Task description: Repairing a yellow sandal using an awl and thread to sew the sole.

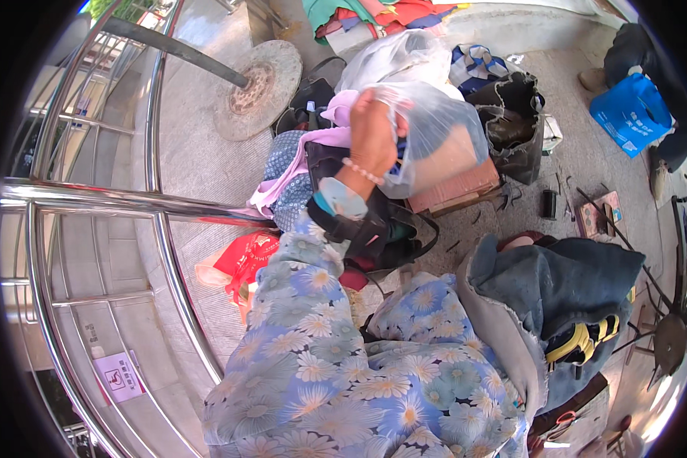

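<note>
My left hand (372, 136), with a beaded bracelet and a band at the wrist, reaches forward out of a blue floral sleeve. Its fingers are closed on the gathered top of a clear plastic bag (443, 126). The bag hangs over a reddish-brown box (462, 182) on the ground. Just beside the wrist is a dark bag (324, 164) with a lilac cloth (336, 137) across it. My right hand is out of sight. On the right side of my lap, a sandal with yellow straps (580, 343) lies on dark denim cloth (565, 278).
A metal railing (130, 200) runs along the left, near a round pole base (259, 88). A red bag (248, 263) lies beside it. Worn dark bag (511, 122), white plastic bag (397, 57) and small tin (599, 214) sit ahead. A person holds a blue bag (631, 114) at right.
</note>
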{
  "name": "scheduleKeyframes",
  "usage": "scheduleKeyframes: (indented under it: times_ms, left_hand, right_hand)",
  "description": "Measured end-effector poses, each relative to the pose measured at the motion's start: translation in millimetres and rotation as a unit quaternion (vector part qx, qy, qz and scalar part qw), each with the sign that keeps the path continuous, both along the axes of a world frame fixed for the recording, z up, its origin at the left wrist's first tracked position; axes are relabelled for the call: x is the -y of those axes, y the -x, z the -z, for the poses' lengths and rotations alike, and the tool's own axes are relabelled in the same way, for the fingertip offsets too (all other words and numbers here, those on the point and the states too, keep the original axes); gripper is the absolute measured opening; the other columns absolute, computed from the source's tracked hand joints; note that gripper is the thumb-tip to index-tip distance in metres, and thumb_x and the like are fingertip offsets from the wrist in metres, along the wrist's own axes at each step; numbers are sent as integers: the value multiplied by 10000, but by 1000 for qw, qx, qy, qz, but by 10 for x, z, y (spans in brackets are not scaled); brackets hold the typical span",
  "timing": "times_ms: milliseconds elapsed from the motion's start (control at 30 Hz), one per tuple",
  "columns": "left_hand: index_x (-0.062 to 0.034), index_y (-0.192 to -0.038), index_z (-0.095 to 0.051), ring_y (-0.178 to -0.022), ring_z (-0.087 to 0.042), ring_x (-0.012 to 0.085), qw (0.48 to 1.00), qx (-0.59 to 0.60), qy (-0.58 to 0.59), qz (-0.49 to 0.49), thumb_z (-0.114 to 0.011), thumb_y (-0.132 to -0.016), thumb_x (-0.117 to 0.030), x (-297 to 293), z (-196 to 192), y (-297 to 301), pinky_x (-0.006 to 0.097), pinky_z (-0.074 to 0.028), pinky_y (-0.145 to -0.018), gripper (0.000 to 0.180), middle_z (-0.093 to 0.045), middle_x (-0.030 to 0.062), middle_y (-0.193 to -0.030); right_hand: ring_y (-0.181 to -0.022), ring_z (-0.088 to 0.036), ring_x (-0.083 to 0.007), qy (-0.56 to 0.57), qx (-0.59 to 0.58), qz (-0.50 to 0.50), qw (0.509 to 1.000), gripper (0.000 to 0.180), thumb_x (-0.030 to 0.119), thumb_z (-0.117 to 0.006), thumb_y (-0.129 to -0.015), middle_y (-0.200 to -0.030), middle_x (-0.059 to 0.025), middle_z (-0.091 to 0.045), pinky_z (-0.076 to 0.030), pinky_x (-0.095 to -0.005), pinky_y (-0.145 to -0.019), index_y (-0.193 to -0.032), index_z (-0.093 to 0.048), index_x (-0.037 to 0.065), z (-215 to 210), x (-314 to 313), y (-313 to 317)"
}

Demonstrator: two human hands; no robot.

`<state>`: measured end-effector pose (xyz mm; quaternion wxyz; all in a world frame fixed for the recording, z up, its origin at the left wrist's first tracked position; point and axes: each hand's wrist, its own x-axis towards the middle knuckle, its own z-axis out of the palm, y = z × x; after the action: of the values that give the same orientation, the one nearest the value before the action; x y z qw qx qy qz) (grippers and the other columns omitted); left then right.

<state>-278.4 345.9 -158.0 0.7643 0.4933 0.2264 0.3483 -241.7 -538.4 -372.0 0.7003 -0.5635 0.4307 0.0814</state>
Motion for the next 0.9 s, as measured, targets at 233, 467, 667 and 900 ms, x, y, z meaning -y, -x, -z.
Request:
scheduleKeyframes:
  times_ms: [233, 467, 667, 900]
  left_hand:
    - [-13, -905, -559, -544, -553, 181, 992, 61, 15, -107, -501, -899, -109, -190, -454, 619, 350, -450, -526, 112, -668, 142, -819]
    - [15, -963, -574, -684, -569, 209, 962, 131, -160, -178, -499, -906, -113, -451, -957, 1065, 355, -468, -631, 159, -653, 189, -940]
    - [18, -1000, -547, -803, -591, 265, 904, 94, -260, -325, -506, -899, -126, -533, -1242, 1296, 392, -493, -757, 180, -622, 184, -959]
    - [-16, -859, -549, -678, -558, 159, 747, -395, -415, -337, -526, -892, -166, -1245, -6, 2131, 351, -486, -644, 155, -592, 101, -756]
  right_hand:
    - [-786, -612, -164, 50, -52, 59, 996, 194, 285, -635, -881, -854, -23, -631, -532, -293, -687, -1005, -612, 137, -101, 339, 820]
    - [-789, -611, -162, 79, -68, 114, 988, 188, 289, -624, -888, -854, -19, -628, -530, -287, -680, -1013, -609, 149, -77, 379, 1196]
    - [-883, -632, -191, 37, 13, 67, 997, 332, 332, -677, -846, -991, -30, -646, -538, -316, -773, -1102, -598, 135, 12, 374, 962]
    - [-780, -614, -164, 25, -15, 4, 1000, 270, 355, -668, -849, -933, -10, -624, -550, -312, -625, -993, -589, 140, 182, 268, 786]
